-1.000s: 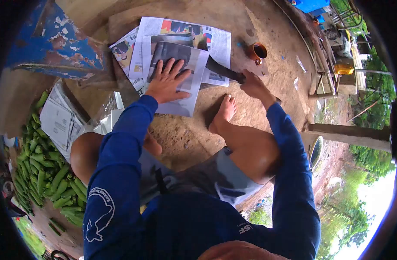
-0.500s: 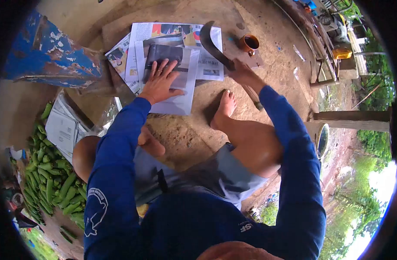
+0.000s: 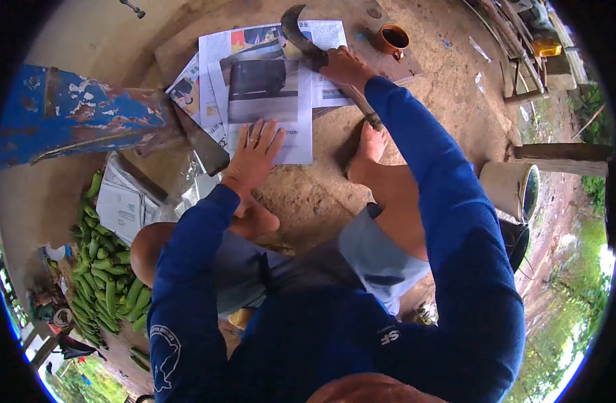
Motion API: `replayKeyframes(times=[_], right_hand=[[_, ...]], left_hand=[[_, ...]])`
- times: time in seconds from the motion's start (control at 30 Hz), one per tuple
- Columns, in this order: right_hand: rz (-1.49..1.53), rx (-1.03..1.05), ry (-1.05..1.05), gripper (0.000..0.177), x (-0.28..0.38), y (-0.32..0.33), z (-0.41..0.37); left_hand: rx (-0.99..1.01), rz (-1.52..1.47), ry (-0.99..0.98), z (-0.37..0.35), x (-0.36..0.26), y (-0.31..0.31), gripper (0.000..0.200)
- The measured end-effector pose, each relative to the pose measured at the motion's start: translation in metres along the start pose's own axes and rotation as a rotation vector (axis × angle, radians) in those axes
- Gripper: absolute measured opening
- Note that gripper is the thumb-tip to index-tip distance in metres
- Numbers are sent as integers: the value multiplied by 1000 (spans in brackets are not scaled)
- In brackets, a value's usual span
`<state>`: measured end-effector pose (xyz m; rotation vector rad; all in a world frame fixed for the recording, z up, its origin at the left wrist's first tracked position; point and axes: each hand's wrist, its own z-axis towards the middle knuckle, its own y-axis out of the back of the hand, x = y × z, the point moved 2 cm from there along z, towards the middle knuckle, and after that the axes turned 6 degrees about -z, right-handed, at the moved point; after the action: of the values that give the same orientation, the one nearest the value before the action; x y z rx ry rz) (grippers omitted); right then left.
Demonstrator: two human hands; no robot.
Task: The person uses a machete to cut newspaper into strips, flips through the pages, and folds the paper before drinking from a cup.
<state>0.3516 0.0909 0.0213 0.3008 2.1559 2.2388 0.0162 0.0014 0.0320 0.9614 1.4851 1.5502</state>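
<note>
My left hand (image 3: 254, 154) lies flat with fingers spread on the lower edge of a printed sheet (image 3: 266, 101), which rests on top of other newspaper sheets (image 3: 328, 39). My right hand (image 3: 347, 67) is wrapped round a curved, dark-bladed knife (image 3: 300, 33). Its hooked blade reaches up and left over the upper right of the papers, and its long handle (image 3: 368, 111) runs down toward my foot. The papers lie on a flat board (image 3: 180, 54) on the ground.
A brown cup of dark liquid (image 3: 393, 40) stands right of the papers. A blue peeling beam (image 3: 86, 114) juts in from the left. Folded papers (image 3: 123, 205) and a pile of green pods (image 3: 106, 282) lie lower left. A pale bucket (image 3: 509, 188) is at the right.
My left hand has slid down from the sheet's middle to its lower edge. The knife in my right hand has moved left, over the papers. The view has shifted a little.
</note>
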Motion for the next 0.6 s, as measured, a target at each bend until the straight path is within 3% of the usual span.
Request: replayKeyframes(times=[0.07, 0.13, 0.23, 0.27, 0.37, 0.43, 0.5, 0.57, 0.6], right_hand=[[2, 90, 7, 34, 7, 22, -4], [-35, 254, 130, 55, 4, 31, 0], [-12, 330, 141, 66, 0, 32, 2], [9, 329, 115, 67, -1, 29, 3], [-15, 375, 207, 71, -10, 7, 15], [18, 448, 162, 80, 2, 43, -1], [47, 234, 178, 87, -21, 9, 0], [-8, 195, 175, 87, -40, -9, 1], [-154, 257, 293, 86, -38, -8, 1]], left_hand=[[-50, -16, 9, 5, 6, 14, 61], [-95, 24, 30, 14, 14, 40, 50], [68, -220, 364, 21, 33, 99, 33], [-61, -213, 416, 19, 41, 115, 22], [-201, -233, 561, 2, 75, 167, 22], [-265, -281, 651, -22, 98, 198, 26], [-311, -306, 776, -51, 109, 233, 29], [-420, -342, 796, -91, 118, 250, 34], [-447, -368, 834, -115, 125, 251, 36]])
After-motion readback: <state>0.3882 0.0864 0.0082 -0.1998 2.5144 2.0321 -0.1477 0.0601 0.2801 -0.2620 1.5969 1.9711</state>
